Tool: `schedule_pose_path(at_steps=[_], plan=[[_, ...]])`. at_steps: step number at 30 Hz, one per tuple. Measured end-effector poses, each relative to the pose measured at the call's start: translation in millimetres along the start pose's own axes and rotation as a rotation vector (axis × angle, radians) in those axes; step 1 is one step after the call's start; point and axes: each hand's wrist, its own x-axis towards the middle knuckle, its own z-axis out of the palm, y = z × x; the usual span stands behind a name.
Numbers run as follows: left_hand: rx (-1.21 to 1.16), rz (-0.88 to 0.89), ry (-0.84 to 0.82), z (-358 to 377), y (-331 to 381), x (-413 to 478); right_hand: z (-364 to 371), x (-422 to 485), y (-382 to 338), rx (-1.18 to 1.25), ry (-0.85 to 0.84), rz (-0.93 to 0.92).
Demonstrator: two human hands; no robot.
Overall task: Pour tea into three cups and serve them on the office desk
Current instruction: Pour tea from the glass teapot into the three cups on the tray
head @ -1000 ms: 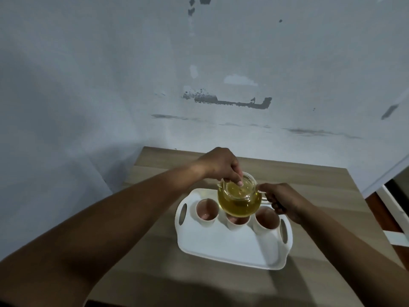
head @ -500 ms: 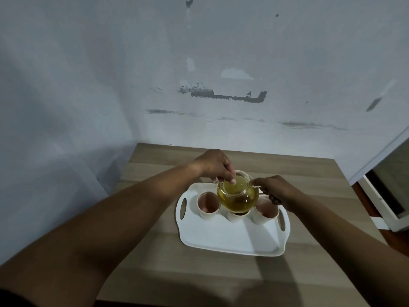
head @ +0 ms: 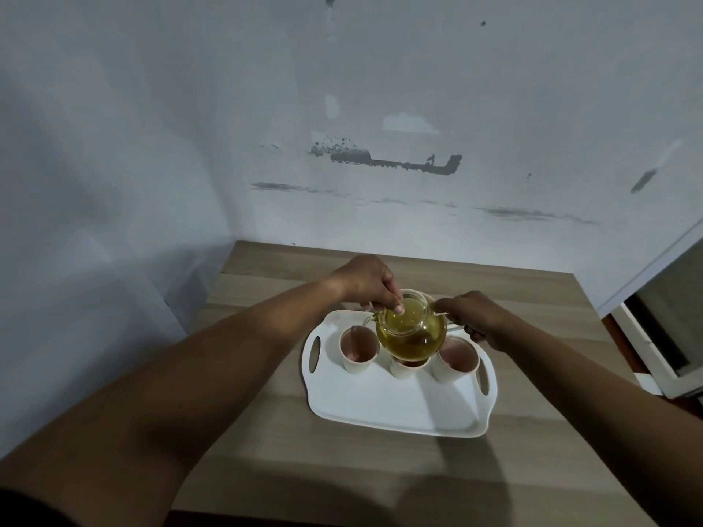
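Glass teapot (head: 412,332), well filled with yellow-green tea, is held in the air above the white tray (head: 399,408), which rests on the wooden table (head: 266,450). It hangs directly over the middle cup (head: 407,367) and hides most of it. The right hand (head: 475,321) is closed round the teapot's handle at its right side. The left hand (head: 367,283) has its fingertips pressed down on the lid (head: 403,313). The spout points left, toward the left cup (head: 358,348); the right cup (head: 455,359) stands just beside the pot's belly. Left and right cups appear empty; contents of the middle cup cannot be told.

Risks, as judged:
- Spout is not clearly over any cup mouth; tipping now could send tea onto the tray between cups.
- The pot is full, so a quick tilt would likely gush and overshoot a small cup.
- Should lid pressure slacken during the tilt, the lid could slip and drop onto the cups.
- The pot's underside sits close to the cups; lowering it could knock one over.
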Motion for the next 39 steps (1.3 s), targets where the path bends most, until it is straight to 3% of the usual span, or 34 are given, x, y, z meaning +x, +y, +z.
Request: schedule_pose_path(at_steps=[39], plan=[[-0.048, -0.019, 0.037, 7, -3, -1, -5, -11, -10, -0.058, 0.037, -0.008]])
